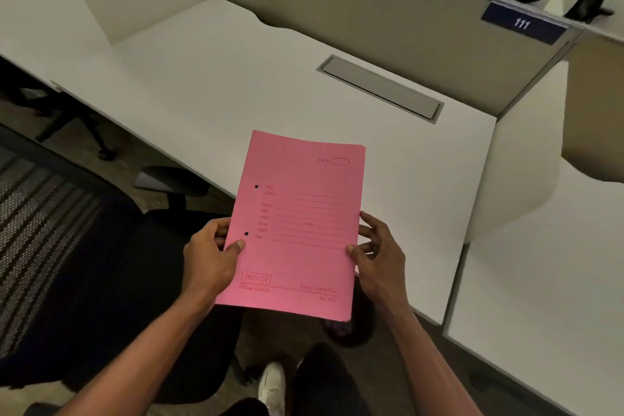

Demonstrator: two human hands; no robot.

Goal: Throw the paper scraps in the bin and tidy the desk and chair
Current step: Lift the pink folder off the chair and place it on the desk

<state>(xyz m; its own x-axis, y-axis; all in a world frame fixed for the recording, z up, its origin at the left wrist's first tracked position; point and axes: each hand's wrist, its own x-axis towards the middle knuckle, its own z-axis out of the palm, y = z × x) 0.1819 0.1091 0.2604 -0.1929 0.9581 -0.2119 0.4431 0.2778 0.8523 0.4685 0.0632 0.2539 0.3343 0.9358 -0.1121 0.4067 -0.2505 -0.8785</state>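
A person holds a pink folder [297, 226] in both hands, out in front of the body, over the near edge of the white worktop [236, 84]. The left hand [211, 260] grips the folder's left edge at about 9 o'clock, with the thumb on top and the other fingers [221, 230] curled under. The right hand [380, 253] sits on the right edge at about 3 o'clock. Its thumb presses the cover, and the other fingers are spread loosely, so its hold looks lighter.

The folder looks thin and light, like card. It is a bit bendy; the top edge at 12 o'clock curves a little. Held by both long sides, it should stay flat. Held by one corner, it would likely droop, and loose pages could slip out.

No paper scraps can be seen on the worktop. A dark chair [101, 263] stands at 8 o'clock. A dark round shape that may be the bin [354, 331] peeks out under the folder at 5 o'clock, but this is hard to tell. The folder probably goes down flat on the worktop.
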